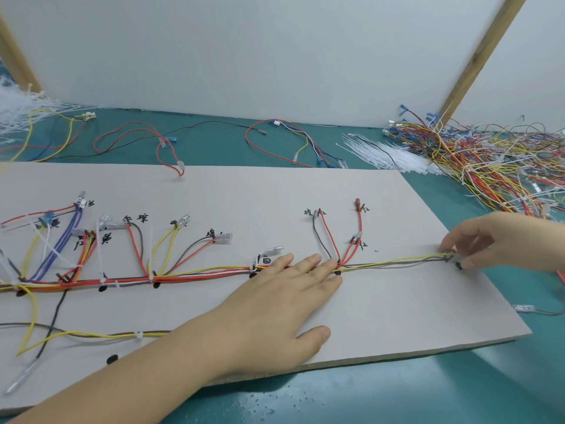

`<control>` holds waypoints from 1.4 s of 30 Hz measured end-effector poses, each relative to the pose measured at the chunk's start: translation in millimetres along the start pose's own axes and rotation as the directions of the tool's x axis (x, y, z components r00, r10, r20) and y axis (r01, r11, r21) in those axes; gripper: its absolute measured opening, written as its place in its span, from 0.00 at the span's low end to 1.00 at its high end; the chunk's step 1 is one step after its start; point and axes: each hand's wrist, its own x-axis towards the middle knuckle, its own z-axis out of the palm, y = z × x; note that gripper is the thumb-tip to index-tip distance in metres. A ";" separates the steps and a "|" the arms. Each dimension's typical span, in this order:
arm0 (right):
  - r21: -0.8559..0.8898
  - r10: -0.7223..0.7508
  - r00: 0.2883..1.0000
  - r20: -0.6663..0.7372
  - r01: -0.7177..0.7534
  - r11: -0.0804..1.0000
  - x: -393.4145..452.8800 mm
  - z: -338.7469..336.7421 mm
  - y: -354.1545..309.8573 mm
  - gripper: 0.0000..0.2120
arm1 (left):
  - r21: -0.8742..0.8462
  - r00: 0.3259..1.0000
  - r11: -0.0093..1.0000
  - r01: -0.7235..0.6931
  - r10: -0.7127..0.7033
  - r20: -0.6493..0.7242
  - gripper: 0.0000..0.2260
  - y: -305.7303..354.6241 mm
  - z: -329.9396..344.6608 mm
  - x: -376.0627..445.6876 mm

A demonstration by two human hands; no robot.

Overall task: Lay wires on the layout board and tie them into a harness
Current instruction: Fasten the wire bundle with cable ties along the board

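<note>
A grey layout board with handwritten labels and black dots lies on the green table. A wire harness of red, yellow, white and brown wires runs along it, with branches to labelled pegs and several white ties. My left hand lies flat, fingers straight, pressing the bundle down near the board's middle. At the board's right edge my right hand pinches the connector end of the yellow and brown wires.
A tangled heap of finished coloured wires sits at the back right beside a pile of white cable ties. Loose wires lie behind the board. More ties lie at the far left. A white wall panel stands behind.
</note>
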 end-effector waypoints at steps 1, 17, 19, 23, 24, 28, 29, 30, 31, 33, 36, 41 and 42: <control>-0.023 0.011 0.997 0.079 -0.009 1.000 3.7 -6.9 -0.8 0.15 | -0.002 1.000 1.000 0.000 0.000 0.002 0.32 0.2 -0.2 0.0; -0.129 0.012 0.844 -0.536 -0.096 0.987 197.1 -30.0 -36.7 0.08 | -0.088 0.996 0.996 -0.025 0.032 0.079 0.30 -1.9 -6.2 0.0; -0.174 0.027 0.873 -0.487 -0.128 0.976 205.2 -34.4 -35.1 0.07 | -0.080 0.994 0.997 -0.021 0.030 0.102 0.30 -1.7 -7.9 2.6; -0.202 0.066 0.897 -0.438 -0.170 0.964 214.9 -40.3 -33.9 0.07 | -0.022 0.998 0.999 -0.031 0.032 0.058 0.29 -2.5 -6.4 2.3; -0.202 0.063 0.896 -0.440 -0.167 0.965 216.7 -40.2 -31.9 0.07 | -0.003 0.999 0.999 -0.036 0.036 0.038 0.29 -2.7 -6.5 2.0; -0.201 0.020 0.872 -0.489 -0.135 0.970 219.0 -34.6 -22.2 0.11 | -0.072 0.997 0.997 -0.010 0.016 0.082 0.29 -1.3 -7.9 1.4; -0.186 0.014 0.859 -0.511 -0.126 0.975 218.9 -32.1 -19.3 0.10 | -0.089 0.997 0.996 -0.009 0.016 0.079 0.29 -0.9 -8.1 1.6; -0.164 0.008 0.845 -0.535 -0.114 0.980 217.9 -29.6 -16.5 0.10 | -0.099 0.997 0.995 -0.013 0.020 0.075 0.30 -1.3 -6.8 0.6; -0.137 -0.003 0.825 -0.565 -0.090 0.986 216.7 -27.6 -14.6 0.10 | -0.110 0.997 0.994 -0.017 0.025 0.067 0.30 -1.6 -6.7 -0.2; -0.047 -0.024 0.751 -0.660 -0.010 0.999 208.1 -25.7 -16.4 0.09 | -0.129 0.998 0.991 -0.027 0.035 0.055 0.29 -1.5 -6.2 -1.3; 0.079 -0.078 0.629 -0.773 0.219 0.973 178.1 -31.9 -45.2 0.07 | -0.178 0.999 0.984 -0.021 0.026 0.026 0.27 -2.4 -4.4 -0.4; 0.329 -0.293 0.696 -0.656 0.613 0.718 88.3 -23.1 -117.9 0.14 | -0.434 0.963 0.898 -0.068 -0.056 -0.265 0.20 -4.2 -12.2 2.4; 0.469 -0.358 0.715 -0.600 0.677 0.567 67.6 -16.0 -125.4 0.14 | -0.483 0.937 0.873 -0.067 -0.111 -0.331 0.19 -6.0 -12.6 1.9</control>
